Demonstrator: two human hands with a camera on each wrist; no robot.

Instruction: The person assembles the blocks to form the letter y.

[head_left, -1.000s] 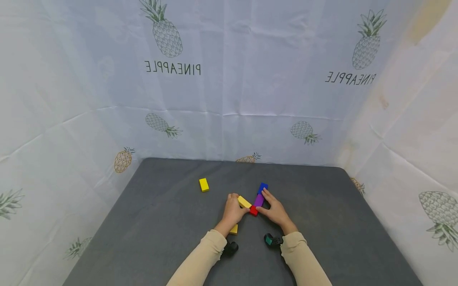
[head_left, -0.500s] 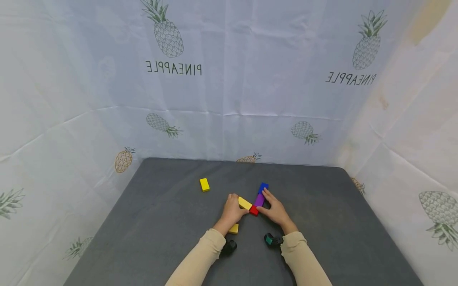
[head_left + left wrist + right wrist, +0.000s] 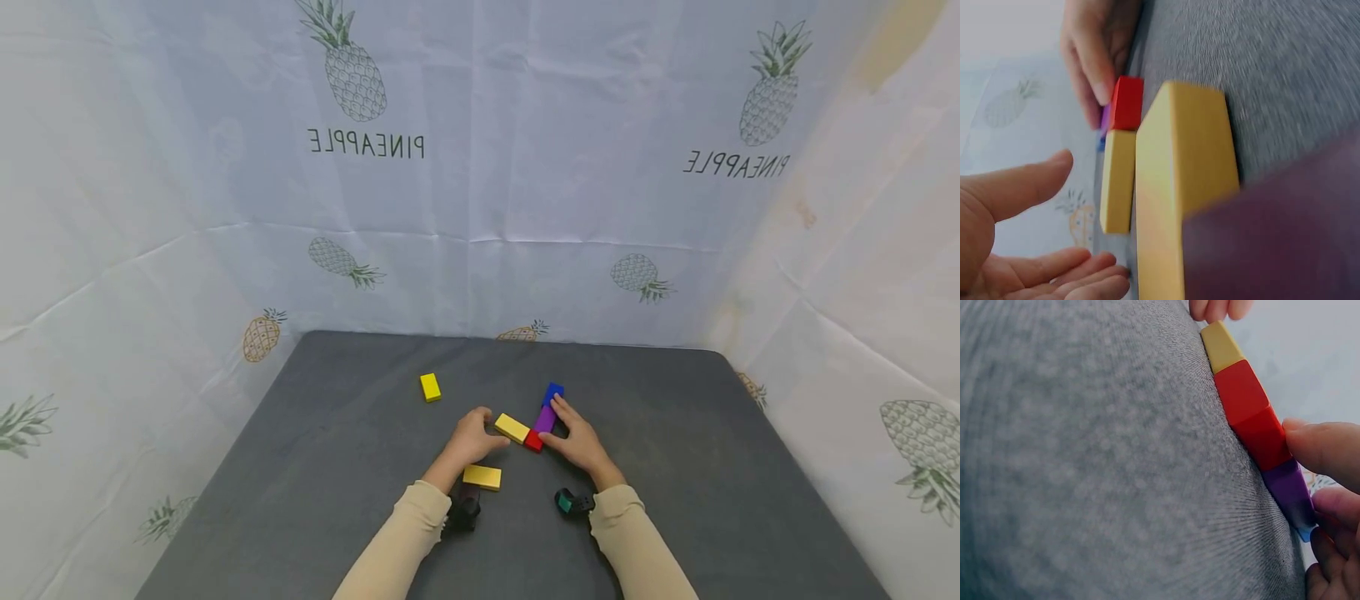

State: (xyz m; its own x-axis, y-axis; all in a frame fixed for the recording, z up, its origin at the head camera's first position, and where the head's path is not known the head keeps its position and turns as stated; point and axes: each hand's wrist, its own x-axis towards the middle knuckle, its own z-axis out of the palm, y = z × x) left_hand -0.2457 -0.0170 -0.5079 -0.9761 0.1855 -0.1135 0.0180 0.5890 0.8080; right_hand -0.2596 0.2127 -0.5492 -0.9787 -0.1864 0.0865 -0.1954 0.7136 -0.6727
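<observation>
A bent row of blocks lies on the table: a pale yellow block (image 3: 512, 427), a red block (image 3: 533, 440), a purple block (image 3: 545, 420) and a blue block (image 3: 552, 394). Just left of the pale yellow one is my left hand (image 3: 468, 437), its thumb and fingers spread apart and holding nothing. My right hand (image 3: 582, 447) rests against the row's right side. Its thumb (image 3: 1316, 447) touches the red block, and its other fingers lie by the purple and blue ones. Near my left wrist lies another yellow block (image 3: 482, 477), large in the left wrist view.
Farther back on the dark grey table (image 3: 645, 392) lies a bright yellow block (image 3: 431, 387). A dark purple shape (image 3: 1285, 237) overlaps the near yellow block in the left wrist view. Pineapple-print cloth (image 3: 480, 192) hangs behind the table and along its sides.
My left hand has let go of the pale yellow block and drawn back to the left, uncovering more of the yellow block by the wrist. My right hand stays in place.
</observation>
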